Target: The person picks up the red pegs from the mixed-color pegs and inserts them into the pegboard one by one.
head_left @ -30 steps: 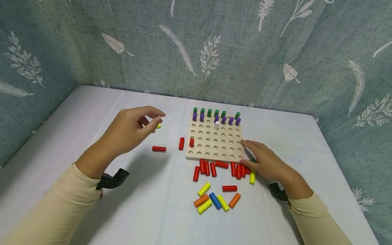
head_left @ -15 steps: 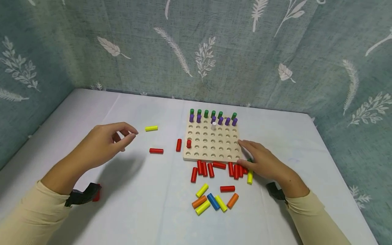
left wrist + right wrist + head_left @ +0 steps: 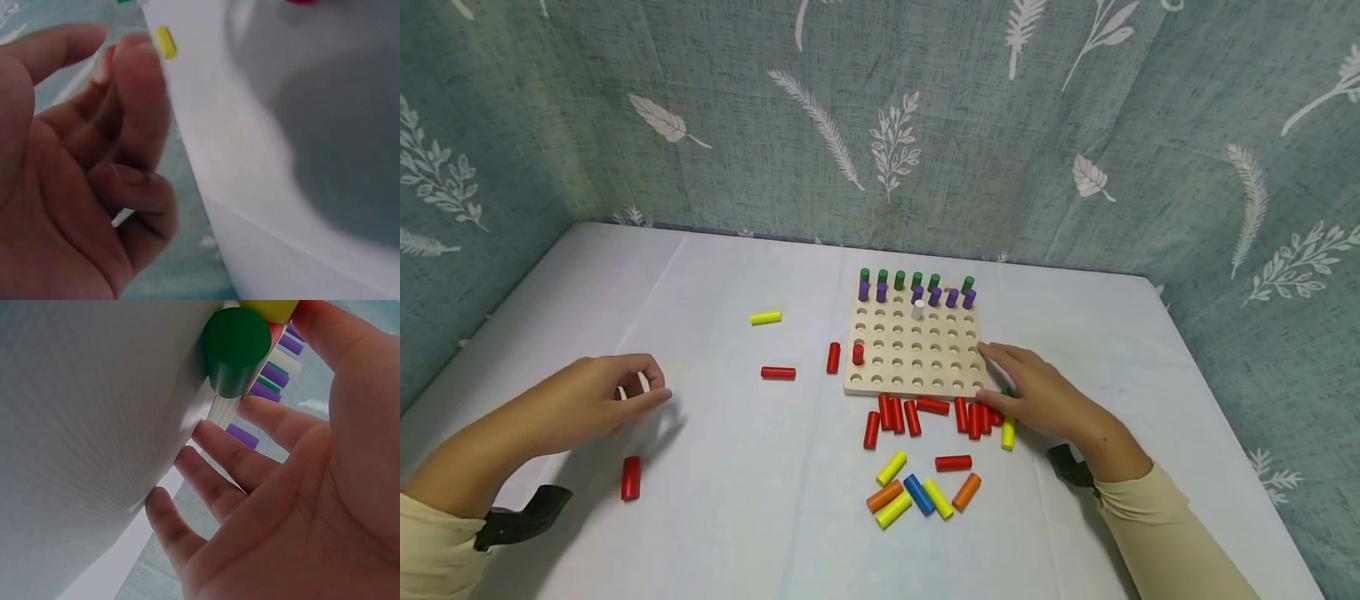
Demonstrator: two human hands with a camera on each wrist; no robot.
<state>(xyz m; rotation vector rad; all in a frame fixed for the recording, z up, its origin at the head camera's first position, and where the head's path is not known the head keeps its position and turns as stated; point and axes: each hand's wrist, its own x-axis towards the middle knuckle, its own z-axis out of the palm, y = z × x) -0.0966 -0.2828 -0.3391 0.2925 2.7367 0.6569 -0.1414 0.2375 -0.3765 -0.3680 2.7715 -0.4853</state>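
A square wooden pegboard (image 3: 907,354) lies on the table, with green pegs (image 3: 899,281) along its far row and purple pegs (image 3: 936,297) in the row before it. One white peg (image 3: 918,309) and one red peg (image 3: 858,354) also stand in holes. My right hand (image 3: 1051,395) rests at the board's right side, fingers extended, index fingertip and thumb touching its edge. Beside that palm lies a green peg (image 3: 236,353). To the left, my left hand (image 3: 597,397) hovers over the table with loosely bent fingers and nothing in them. Nearest it is a loose red peg (image 3: 631,478).
Several red pegs (image 3: 897,415) lie along the board's near edge. Closer in are yellow, orange and blue pegs (image 3: 919,494). Left of the board lie two red pegs (image 3: 778,373) and a yellow peg (image 3: 765,317). A patterned curtain (image 3: 880,125) hangs behind.
My left hand has moved left and toward me, away from the yellow peg, uncovering it and the near-left red peg. My right hand stays at the board; the view has shifted slightly.
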